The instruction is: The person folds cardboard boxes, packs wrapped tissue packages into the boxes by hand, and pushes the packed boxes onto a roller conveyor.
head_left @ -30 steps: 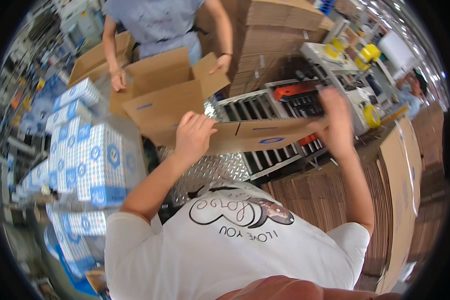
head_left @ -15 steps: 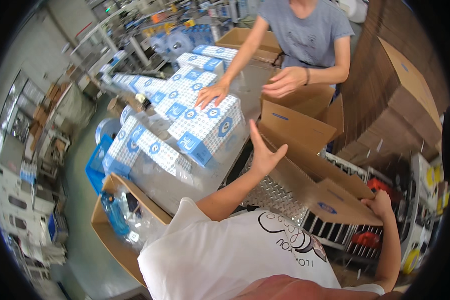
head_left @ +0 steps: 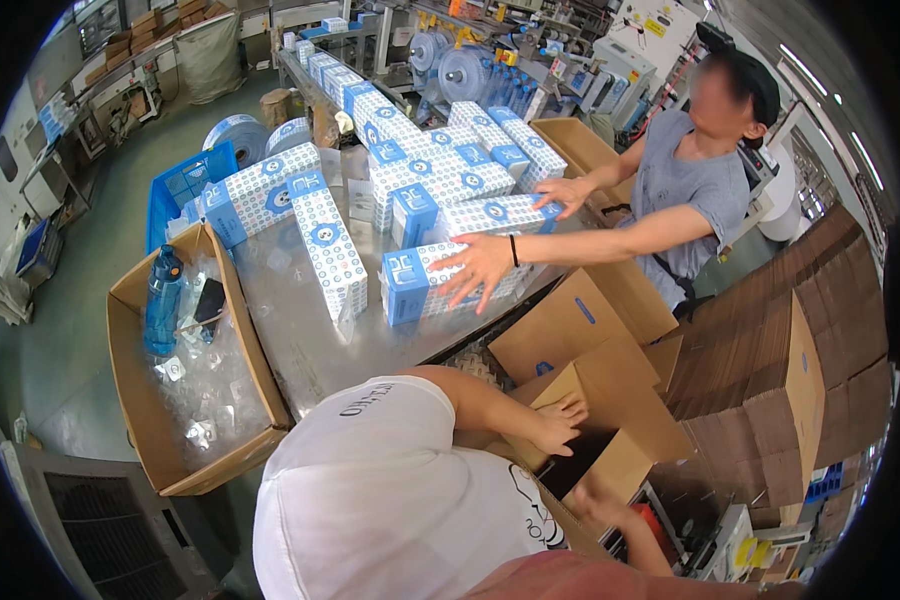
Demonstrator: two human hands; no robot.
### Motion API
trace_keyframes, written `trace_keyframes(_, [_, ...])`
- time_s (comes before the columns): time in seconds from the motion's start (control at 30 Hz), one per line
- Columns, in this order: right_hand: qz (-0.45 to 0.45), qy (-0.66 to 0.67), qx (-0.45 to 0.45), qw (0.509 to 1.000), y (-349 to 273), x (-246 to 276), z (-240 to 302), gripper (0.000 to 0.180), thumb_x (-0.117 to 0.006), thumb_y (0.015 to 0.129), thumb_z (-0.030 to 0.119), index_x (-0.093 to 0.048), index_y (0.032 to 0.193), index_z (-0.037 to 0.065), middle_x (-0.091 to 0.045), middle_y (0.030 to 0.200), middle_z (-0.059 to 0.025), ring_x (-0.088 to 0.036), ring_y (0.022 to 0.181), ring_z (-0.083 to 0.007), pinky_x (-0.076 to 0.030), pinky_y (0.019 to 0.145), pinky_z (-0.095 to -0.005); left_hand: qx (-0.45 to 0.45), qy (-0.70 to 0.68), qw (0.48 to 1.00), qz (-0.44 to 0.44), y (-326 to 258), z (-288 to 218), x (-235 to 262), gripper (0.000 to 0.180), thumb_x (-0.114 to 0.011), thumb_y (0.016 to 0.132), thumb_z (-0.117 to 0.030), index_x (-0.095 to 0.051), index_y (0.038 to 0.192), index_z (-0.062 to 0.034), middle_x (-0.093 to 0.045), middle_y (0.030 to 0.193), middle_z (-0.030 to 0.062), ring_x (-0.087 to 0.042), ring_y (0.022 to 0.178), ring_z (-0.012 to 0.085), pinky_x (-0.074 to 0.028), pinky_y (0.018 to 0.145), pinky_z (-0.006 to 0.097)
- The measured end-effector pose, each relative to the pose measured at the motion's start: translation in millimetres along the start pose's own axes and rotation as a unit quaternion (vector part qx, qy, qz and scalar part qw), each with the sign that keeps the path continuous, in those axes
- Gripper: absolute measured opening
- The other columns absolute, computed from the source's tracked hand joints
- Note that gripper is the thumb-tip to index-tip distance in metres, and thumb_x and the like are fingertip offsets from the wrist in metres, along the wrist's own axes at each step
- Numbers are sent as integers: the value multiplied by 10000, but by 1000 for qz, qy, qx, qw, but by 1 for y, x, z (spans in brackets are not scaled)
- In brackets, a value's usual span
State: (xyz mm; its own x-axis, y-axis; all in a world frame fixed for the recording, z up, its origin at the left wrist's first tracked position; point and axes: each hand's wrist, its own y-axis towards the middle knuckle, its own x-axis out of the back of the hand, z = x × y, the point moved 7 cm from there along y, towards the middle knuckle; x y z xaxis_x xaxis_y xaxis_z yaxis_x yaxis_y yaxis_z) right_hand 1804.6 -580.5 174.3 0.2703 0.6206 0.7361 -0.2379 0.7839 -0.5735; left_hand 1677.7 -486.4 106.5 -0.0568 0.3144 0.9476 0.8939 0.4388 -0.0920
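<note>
Left hand [head_left: 558, 424] lies open, fingers spread, palm flat on the upper flap of the open cardboard carton [head_left: 610, 425]. Right hand [head_left: 598, 505] is lower, at 5 o'clock of the left, partly blurred; cannot tell its grip, though it touches the carton's near flap. A second ago both hands held the carton up across the rollers; now it sits lower with its mouth open beside the desk [head_left: 300, 330]. Judgement: carton erected, ready for loading. At 11 o'clock, a co-worker's hand [head_left: 480, 268] presses a blue-and-white pack [head_left: 440, 285].
</note>
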Motion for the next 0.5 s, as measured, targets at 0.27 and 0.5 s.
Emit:
trace_keyframes(0.27, [-201, -73, 91, 973, -22, 5, -6, 658, -838, 652, 297, -532, 1137, -27, -622, 973, -202, -598, 1013, -377, -473, 874, -460, -19, -575, 814, 81, 24, 39, 50, 818, -402, 898, -674, -448, 1374, -10, -286, 1506, 203, -241, 1412, 330, -285, 1115, 469])
trace_keyframes(0.5, [-512, -212, 54, 831, -21, 97, 37, 869, -724, 761, 169, -235, 1441, -63, -305, 1451, -272, -295, 1340, -441, -214, 1126, -525, -90, 60, 944, -311, -30, -5, 46, 493, -538, 926, -281, -449, 1337, -25, -371, 1444, 182, -242, 1402, 382, -169, 1152, 528])
